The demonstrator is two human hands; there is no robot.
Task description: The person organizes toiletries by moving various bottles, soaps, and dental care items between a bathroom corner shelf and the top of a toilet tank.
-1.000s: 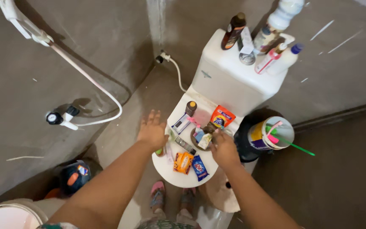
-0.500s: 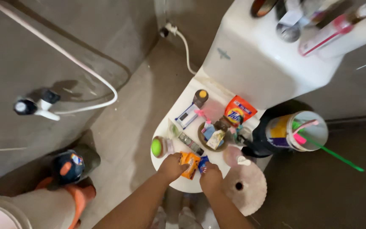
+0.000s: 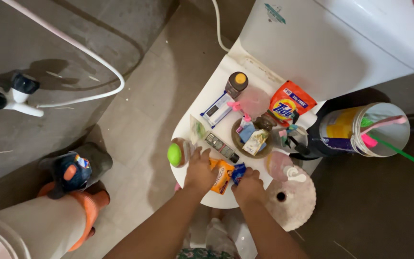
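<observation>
I look down on a closed white toilet lid [image 3: 195,112] strewn with small items. My left hand [image 3: 200,169] rests on the lid, its fingers over the left edge of an orange sachet [image 3: 222,174]. My right hand [image 3: 249,184] lies over a small blue sachet [image 3: 238,171] beside it; whether either hand actually grips its sachet is unclear. Just left of my left hand sits a green-capped roll-on [image 3: 175,154]. Beyond my hands lie a dark slim tube [image 3: 221,147] and a brown dish [image 3: 237,143] holding small packets.
Farther back stand a brown bottle [image 3: 235,84], a blue-and-white box [image 3: 217,109] and an orange detergent pouch [image 3: 288,104] against the white cistern [image 3: 322,43]. A clear container with toothbrushes [image 3: 365,129] stands right. A round pink disc [image 3: 291,199] lies lower right. A bidet sprayer [image 3: 5,96] hangs left.
The camera has moved closer and lower over the lid. Both hands came back from the middle of the lid to the near edge and now rest on the orange and blue sachets.
</observation>
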